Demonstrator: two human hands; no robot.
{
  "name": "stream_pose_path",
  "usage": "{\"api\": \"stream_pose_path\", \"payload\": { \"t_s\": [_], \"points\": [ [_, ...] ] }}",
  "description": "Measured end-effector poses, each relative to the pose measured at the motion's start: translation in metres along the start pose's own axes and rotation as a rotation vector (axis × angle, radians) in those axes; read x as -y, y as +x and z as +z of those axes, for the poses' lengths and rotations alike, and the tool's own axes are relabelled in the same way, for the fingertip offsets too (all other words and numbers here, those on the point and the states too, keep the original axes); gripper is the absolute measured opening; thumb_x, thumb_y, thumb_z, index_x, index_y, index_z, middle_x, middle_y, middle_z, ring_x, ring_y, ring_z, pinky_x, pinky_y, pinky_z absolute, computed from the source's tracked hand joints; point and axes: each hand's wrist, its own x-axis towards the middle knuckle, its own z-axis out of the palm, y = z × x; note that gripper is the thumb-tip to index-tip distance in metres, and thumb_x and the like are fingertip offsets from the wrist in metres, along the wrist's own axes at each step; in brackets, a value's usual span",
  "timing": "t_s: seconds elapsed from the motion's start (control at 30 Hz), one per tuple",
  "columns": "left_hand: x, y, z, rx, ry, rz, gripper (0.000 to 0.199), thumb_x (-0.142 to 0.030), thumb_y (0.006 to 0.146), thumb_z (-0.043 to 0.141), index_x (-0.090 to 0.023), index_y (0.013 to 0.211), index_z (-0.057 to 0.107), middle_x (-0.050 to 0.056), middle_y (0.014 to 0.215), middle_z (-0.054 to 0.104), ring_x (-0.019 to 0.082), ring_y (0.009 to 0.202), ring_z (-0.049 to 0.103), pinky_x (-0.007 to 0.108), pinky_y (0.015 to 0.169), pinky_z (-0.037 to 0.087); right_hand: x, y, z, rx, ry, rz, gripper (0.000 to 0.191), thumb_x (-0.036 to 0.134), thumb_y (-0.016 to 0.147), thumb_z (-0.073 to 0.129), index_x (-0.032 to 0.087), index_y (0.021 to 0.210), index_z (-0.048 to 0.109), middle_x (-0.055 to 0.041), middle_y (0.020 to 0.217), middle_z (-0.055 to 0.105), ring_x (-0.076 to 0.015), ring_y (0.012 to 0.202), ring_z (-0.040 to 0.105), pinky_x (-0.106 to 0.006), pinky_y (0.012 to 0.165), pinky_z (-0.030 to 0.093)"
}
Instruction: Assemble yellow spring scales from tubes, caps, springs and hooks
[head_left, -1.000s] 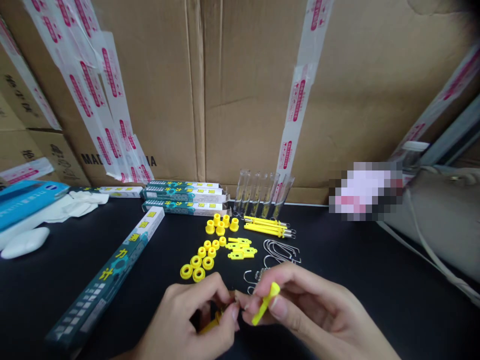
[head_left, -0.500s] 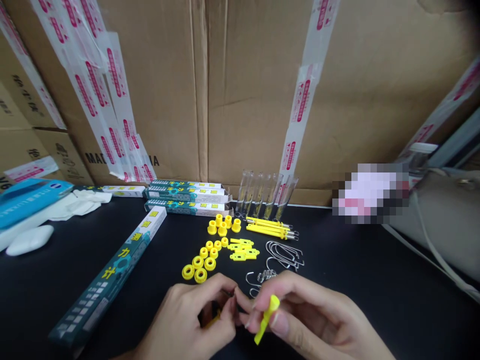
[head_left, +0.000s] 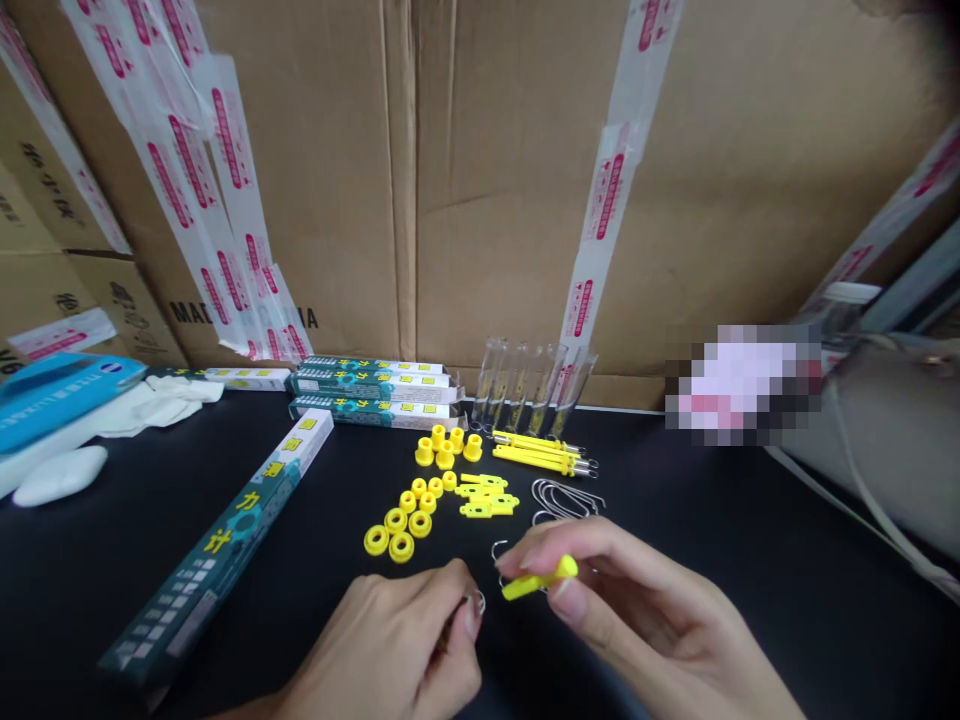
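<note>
My left hand (head_left: 405, 635) is closed, its thumb pressed to the index finger. A small metal wire loop (head_left: 481, 601) sticks out at those fingertips; what else lies in that hand is mostly hidden. Between the thumb and fingers of my right hand (head_left: 637, 610) is a small yellow plastic piece (head_left: 538, 580), held nearly level, its rounded end toward the right. The two hands are apart. Behind the right hand lie bent metal hooks (head_left: 568, 494), partly covered by it. Flat yellow plastic tabs (head_left: 487, 497) lie beyond the hands.
Yellow caps (head_left: 445, 455) and yellow rings (head_left: 401, 546) stand in groups. Yellow rods with springs (head_left: 534, 460) lie before clear tubes (head_left: 517, 388). Printed narrow boxes (head_left: 375, 386) are stacked behind, and one long box (head_left: 225, 550) lies left. A large carton (head_left: 495, 200) closes off the back.
My hands have moved apart. The right hand has risen slightly and turned the yellow piece from steep to nearly level. A wire loop now shows at my left fingertips.
</note>
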Motion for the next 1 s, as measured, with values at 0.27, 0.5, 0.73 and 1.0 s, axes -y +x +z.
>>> {"api": "stream_pose_path", "payload": {
  "t_s": [0.27, 0.5, 0.73, 1.0],
  "points": [
    [-0.007, -0.001, -0.002, 0.002, 0.172, 0.119, 0.026, -0.008, 0.088, 0.03, -0.024, 0.077, 0.047, -0.006, 0.059, 0.06, 0.014, 0.043, 0.059, 0.028, 0.043, 0.033, -0.01, 0.002, -0.004, -0.003, -0.065, 0.079, 0.014, 0.04, 0.093, 0.069, 0.026, 0.089, 0.07, 0.0035, 0.076, 0.068, -0.0109, 0.067, 0.064, -0.017, 0.067, 0.054],
    [-0.001, -0.004, 0.003, -0.087, 0.201, 0.138, 0.021, -0.01, 0.09, 0.035, -0.024, 0.08, 0.046, -0.007, 0.06, 0.059, 0.012, 0.042, 0.059, 0.028, 0.042, 0.033, -0.013, 0.003, -0.001, 0.069, -0.127, 0.116, 0.014, 0.033, 0.093, 0.068, 0.022, 0.087, 0.062, 0.001, 0.078, 0.069, -0.0145, 0.075, 0.069, -0.023, 0.073, 0.058],
    [-0.006, -0.003, 0.001, -0.024, 0.193, 0.097, 0.021, -0.012, 0.093, 0.037, -0.024, 0.078, 0.046, -0.006, 0.058, 0.059, 0.013, 0.042, 0.06, 0.028, 0.041, 0.035, -0.013, 0.002, -0.007, 0.159, -0.666, -0.294, 0.016, 0.015, 0.095, 0.06, 0.023, 0.097, 0.073, -0.0027, 0.091, 0.072, -0.0151, 0.081, 0.072, -0.021, 0.074, 0.058],
    [-0.004, -0.002, -0.004, -0.043, 0.204, 0.11, 0.03, -0.01, 0.094, 0.03, -0.023, 0.079, 0.053, -0.004, 0.063, 0.066, 0.015, 0.047, 0.065, 0.026, 0.044, 0.04, -0.023, -0.002, -0.008, 0.198, -0.818, -0.494, 0.021, 0.01, 0.095, 0.063, 0.02, 0.112, 0.07, -0.0047, 0.097, 0.074, -0.0136, 0.083, 0.074, -0.015, 0.079, 0.058]
  ]
}}
